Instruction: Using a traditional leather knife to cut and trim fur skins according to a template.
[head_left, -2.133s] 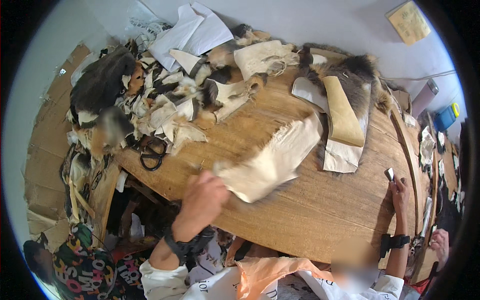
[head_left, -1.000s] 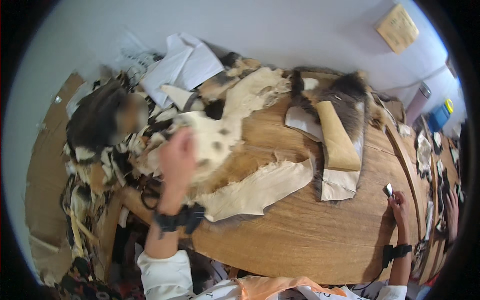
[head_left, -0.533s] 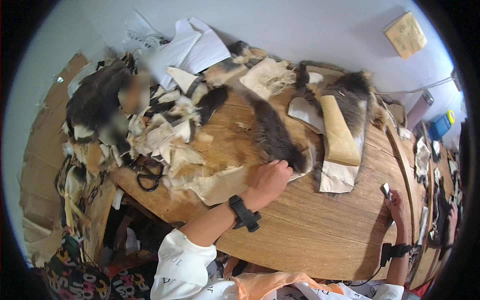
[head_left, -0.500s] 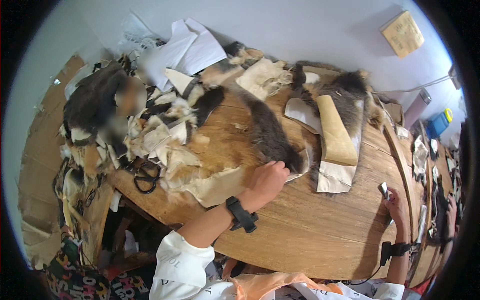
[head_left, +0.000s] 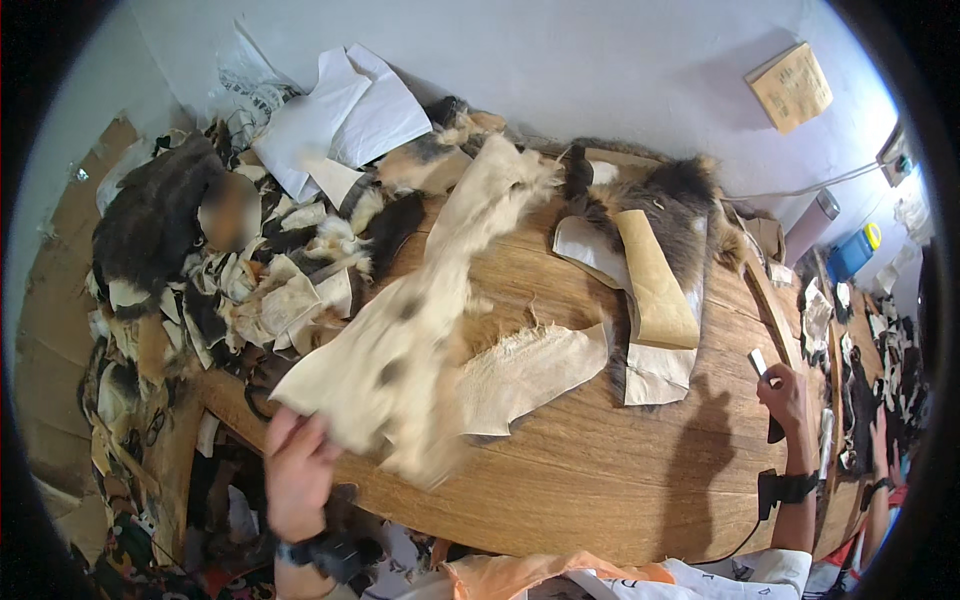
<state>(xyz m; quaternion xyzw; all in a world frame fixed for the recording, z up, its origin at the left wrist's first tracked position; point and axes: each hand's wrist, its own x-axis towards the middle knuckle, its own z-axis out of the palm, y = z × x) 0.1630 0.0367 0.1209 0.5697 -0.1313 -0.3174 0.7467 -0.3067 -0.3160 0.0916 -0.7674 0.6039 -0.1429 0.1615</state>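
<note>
My left hand [head_left: 300, 465] is closed on the corner of a fur pelt [head_left: 395, 345], its pale skin side up. The pelt is blurred, raised and stretched toward the back of the table. Beneath and beside it lies another pale skin-side piece [head_left: 540, 375], fur showing at its upper edge. My right hand [head_left: 787, 395], at the table's right, grips a small slim tool [head_left: 758, 362] with a whitish tip and a dark lower end; its exact kind is not clear. Left of that hand lies a brown pelt [head_left: 670, 205] with a tan paper pattern [head_left: 655, 285] on it.
Fur scraps [head_left: 290, 300] are heaped at the left, with white paper sheets [head_left: 345, 110] behind. A wooden strip [head_left: 775, 310] edges the wooden table [head_left: 570, 490] at right. Beyond stand a thermos [head_left: 812, 225] and blue bottle [head_left: 852, 255]. Another person's hand [head_left: 880, 440] shows at far right.
My left hand has moved left and nearer, lifting the pelt and turning it from fur side to skin side. My right hand stays in nearly the same place with its tool.
</note>
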